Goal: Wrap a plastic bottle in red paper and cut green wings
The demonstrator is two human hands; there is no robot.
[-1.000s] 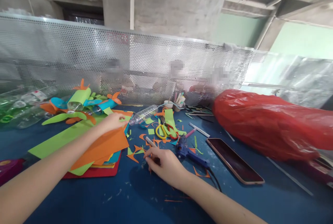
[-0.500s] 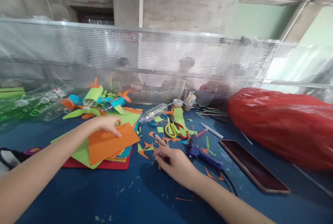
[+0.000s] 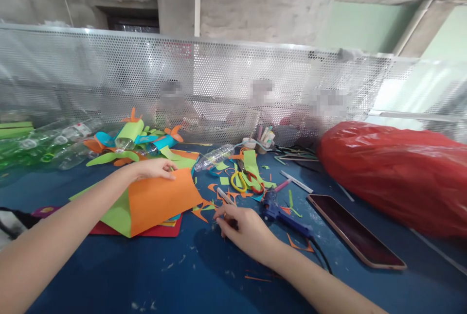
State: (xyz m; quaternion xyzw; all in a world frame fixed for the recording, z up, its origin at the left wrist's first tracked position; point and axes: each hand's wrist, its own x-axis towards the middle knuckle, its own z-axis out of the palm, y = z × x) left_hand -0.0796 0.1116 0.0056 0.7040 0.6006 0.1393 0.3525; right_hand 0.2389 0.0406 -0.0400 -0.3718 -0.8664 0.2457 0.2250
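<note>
Head view: nearest me, blue tabletop (image 3: 175,280) spreads between my two forearms, giving me sliding room up to the lower edge of the red sheet (image 3: 155,230) under the paper pile. My right hand (image 3: 241,229) rests just above the table, fingers curled closed around a white pen (image 3: 226,197), its upper end leaning out past my index finger. My left hand (image 3: 158,168) has thumb and fingers drawn nearly together at the far edge of the orange paper sheet (image 3: 160,202), pinching it. That sheet bows upward over the pile, its near-left corner above a green sheet (image 3: 115,219) and its right edge reaching the orange offcuts (image 3: 200,214), short of the pen.

Right of my right hand, the blue hot glue gun (image 3: 288,219) lies close by, narrowing the space on that side; beyond it, the smartphone (image 3: 357,231) lies slantwise, a strip of tabletop between. Farther off are scissors handles (image 3: 239,191) in yellow and red, then a clear plastic bottle (image 3: 215,157). A red plastic bag (image 3: 390,178) bulges at right; a perforated metal panel (image 3: 226,76) bounds the far side.
</note>
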